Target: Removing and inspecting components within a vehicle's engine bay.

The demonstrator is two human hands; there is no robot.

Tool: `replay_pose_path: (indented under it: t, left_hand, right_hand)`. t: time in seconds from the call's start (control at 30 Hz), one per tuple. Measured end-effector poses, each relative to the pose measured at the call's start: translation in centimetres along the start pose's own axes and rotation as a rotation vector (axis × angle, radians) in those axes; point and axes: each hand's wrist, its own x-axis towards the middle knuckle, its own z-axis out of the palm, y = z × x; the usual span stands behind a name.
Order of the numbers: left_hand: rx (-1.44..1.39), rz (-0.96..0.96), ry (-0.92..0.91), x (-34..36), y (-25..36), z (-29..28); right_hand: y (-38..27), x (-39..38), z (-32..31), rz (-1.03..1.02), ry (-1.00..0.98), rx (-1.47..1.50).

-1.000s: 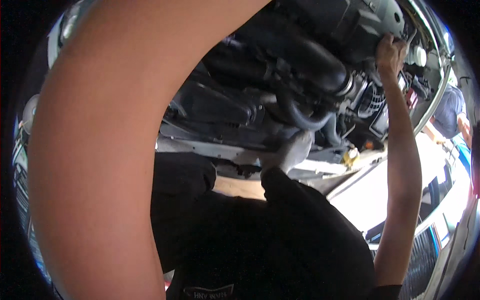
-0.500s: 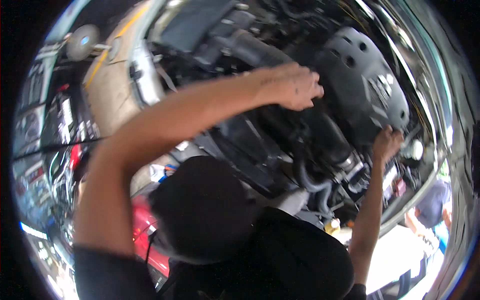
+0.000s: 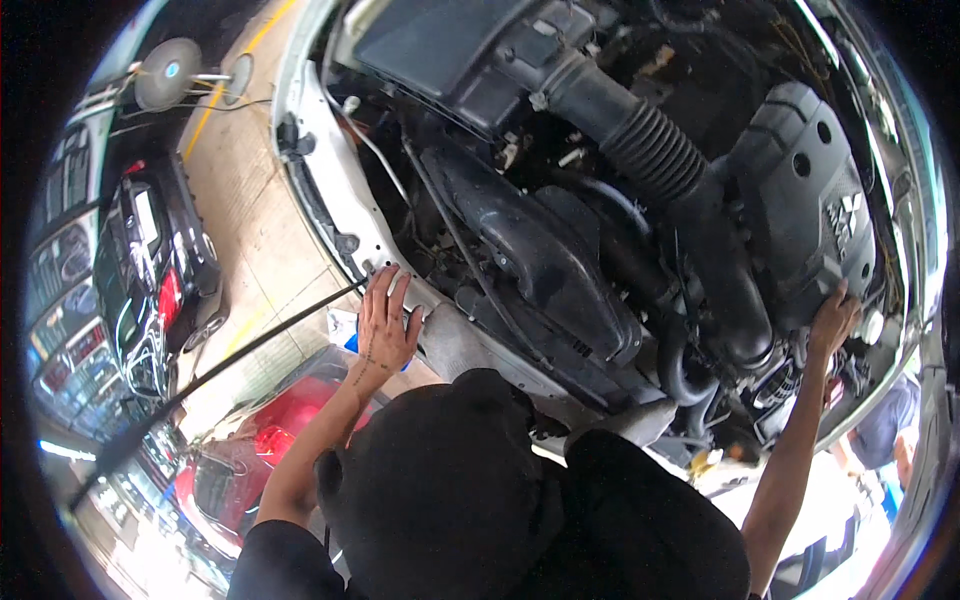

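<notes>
I look into an open engine bay. My left hand lies flat with fingers spread on the white front rim of the car, holding nothing. My right hand reaches up at the right and grips the lower edge of the black engine cover. Between the hands run a ribbed black intake hose and a black air box. A black-clad head and shoulders fill the lower middle and hide what lies below.
A thin dark prop rod slants from the left hand toward the lower left. A black car and a red car stand at the left on pale concrete. Another person in blue is at the right edge.
My left arm has swung from close across the view, over the engine, down to the bay's front rim. My right hand has stayed on the engine cover.
</notes>
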Motion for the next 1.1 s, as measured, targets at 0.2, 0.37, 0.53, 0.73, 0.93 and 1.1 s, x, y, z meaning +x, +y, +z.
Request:
replay_pose_path:
  t: [0.2, 0.37, 0.53, 0.73, 0.93, 1.1]
  left_hand:
    - [0.000, 0.205, 0.078, -0.6, -3.3, 5.9]
    - [0.092, 0.288, 0.222, -1.3, -5.8, 6.4]
    - [0.089, 0.276, 0.269, -1.3, -5.8, 8.1]
    - [0.006, 0.245, 0.272, -1.0, -4.7, 8.7]
    - [0.084, 0.179, 0.141, -1.2, -4.7, 5.5]
    - [0.265, 0.100, -0.078, -0.7, -1.4, 2.9]
  right_hand:
    - [4.6, 4.8, -0.2, 0.279, -0.041, -0.128]
    - [-3.5, 2.8, 0.6, 0.616, -0.283, 0.161]
    - [-1.4, 2.6, 1.1, 0.418, -0.149, -0.195]
    - [1.5, 5.2, 0.6, 0.378, -0.052, -0.288]
    - [-2.3, 2.4, 2.5, 0.386, -0.088, -0.243]
    - [-5.2, 2.1, 0.4, 0.423, -0.154, -0.165]
